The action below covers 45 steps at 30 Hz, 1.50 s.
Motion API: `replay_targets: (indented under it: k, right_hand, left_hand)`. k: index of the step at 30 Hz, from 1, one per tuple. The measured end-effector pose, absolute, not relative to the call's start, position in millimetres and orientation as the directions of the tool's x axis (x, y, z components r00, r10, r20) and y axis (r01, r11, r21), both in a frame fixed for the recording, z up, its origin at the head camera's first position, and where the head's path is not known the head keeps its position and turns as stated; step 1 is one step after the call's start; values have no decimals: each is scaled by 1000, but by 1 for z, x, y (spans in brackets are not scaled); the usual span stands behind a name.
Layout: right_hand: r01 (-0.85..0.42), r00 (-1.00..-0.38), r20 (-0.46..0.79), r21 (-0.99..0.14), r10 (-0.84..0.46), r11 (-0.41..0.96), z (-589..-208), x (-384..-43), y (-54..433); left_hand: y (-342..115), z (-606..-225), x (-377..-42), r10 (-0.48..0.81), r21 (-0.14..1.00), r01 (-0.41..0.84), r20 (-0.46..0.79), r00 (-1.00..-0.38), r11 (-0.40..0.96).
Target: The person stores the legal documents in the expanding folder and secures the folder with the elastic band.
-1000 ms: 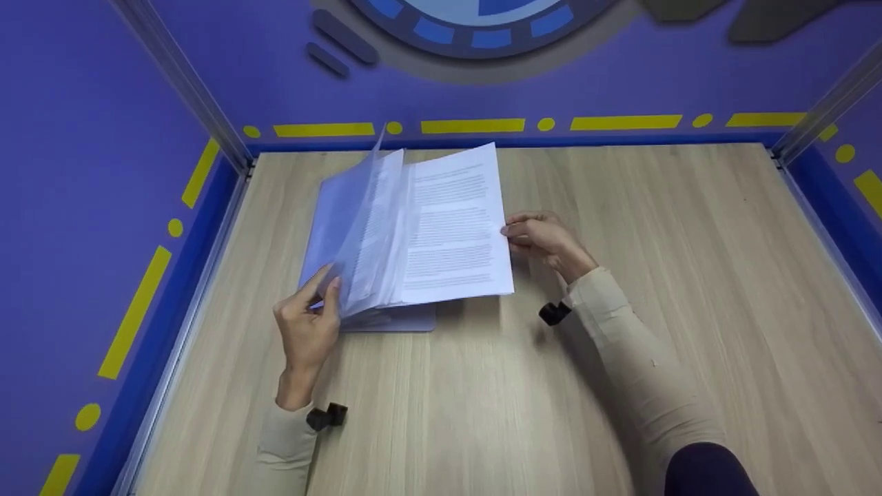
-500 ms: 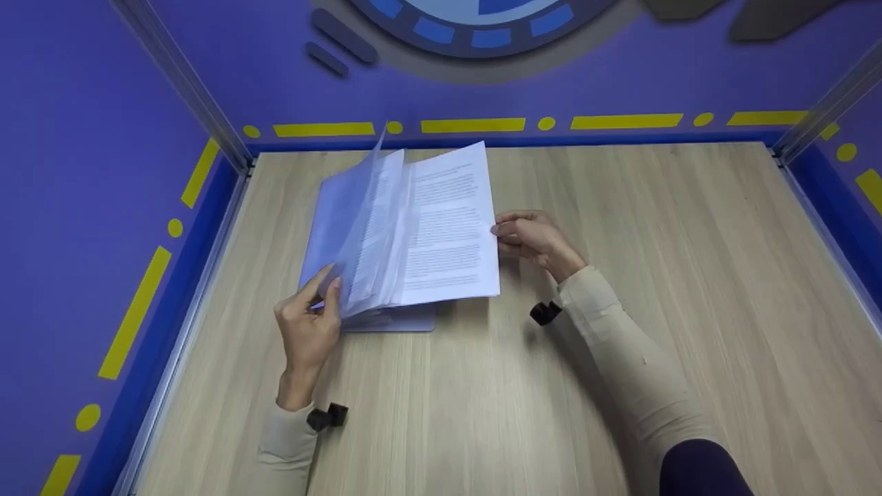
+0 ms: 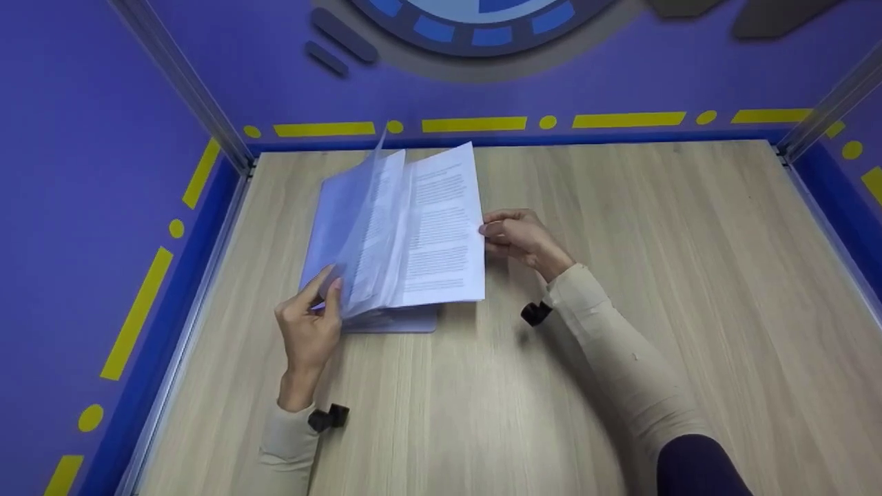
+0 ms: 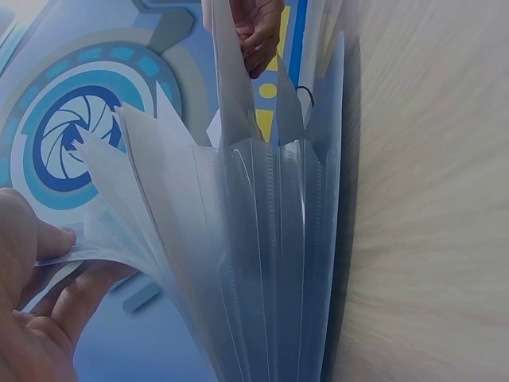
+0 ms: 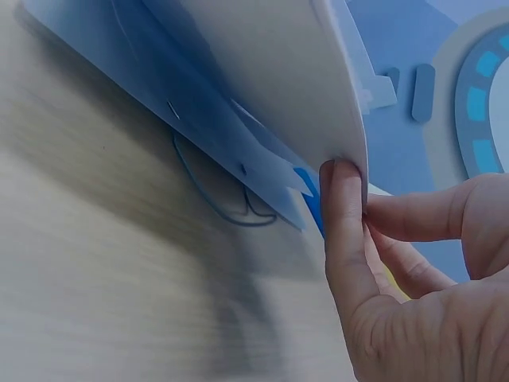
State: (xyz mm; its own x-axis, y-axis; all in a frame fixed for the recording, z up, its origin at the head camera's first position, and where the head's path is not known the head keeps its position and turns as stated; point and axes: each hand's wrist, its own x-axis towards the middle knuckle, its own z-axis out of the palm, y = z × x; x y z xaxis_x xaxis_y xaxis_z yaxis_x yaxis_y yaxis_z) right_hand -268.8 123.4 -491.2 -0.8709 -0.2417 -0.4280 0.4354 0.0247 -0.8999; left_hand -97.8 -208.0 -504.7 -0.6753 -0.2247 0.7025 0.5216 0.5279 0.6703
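A translucent bluish expanding file [image 3: 337, 207] stands spread on the table, its pleated side [image 4: 270, 255] facing the left wrist camera. Between thumb and fingers, my left hand [image 3: 310, 327] pinches the edge of its clear front panels. White printed sheets [image 3: 444, 227] sit partly inside one pocket, their right part sticking out. My right hand [image 3: 520, 238] grips the right edge of this paper, thumb on one face and fingers on the other, as the right wrist view [image 5: 421, 270] shows. How deep the paper reaches is hidden by the panels.
A thin elastic cord [image 5: 211, 203] loops from the file's back cover. Wood-grain table [image 3: 482, 399] lies beneath, bounded by a blue wall [image 3: 620, 83] behind and another blue wall [image 3: 83, 172] at left. Black wrist cameras [image 3: 329, 417] are strapped to both sleeves.
My right hand has moved left with the printed sheets, and less of the paper sticks out of the pocket. The left hand keeps its hold on the panels, nearly still.
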Motion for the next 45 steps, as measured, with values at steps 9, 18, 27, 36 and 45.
replay_targets:
  k: [9, 18, 27, 36, 45]
  right_hand:
    - [424, -869, -416, -905, -267, 31, -489, -267, 110]
    - [423, -855, -416, -905, -309, 48, -487, -267, 99]
    - [431, -849, -425, -901, -313, 52, -487, -266, 89]
    - [415, -850, -413, -908, -328, 67, -488, -265, 78]
    - [418, -844, -413, -906, -341, 62, -488, -264, 68]
  left_hand:
    - [-209, -505, -99, -218, 662, 532, 711, -669, 528]
    - [-210, -505, -99, -213, 656, 537, 716, -664, 531]
    - [-210, -505, -100, -213, 655, 534, 716, -665, 535]
    - [-210, -504, -99, -205, 654, 528, 712, -672, 541]
    - [-210, -505, -98, -213, 670, 513, 696, -686, 536]
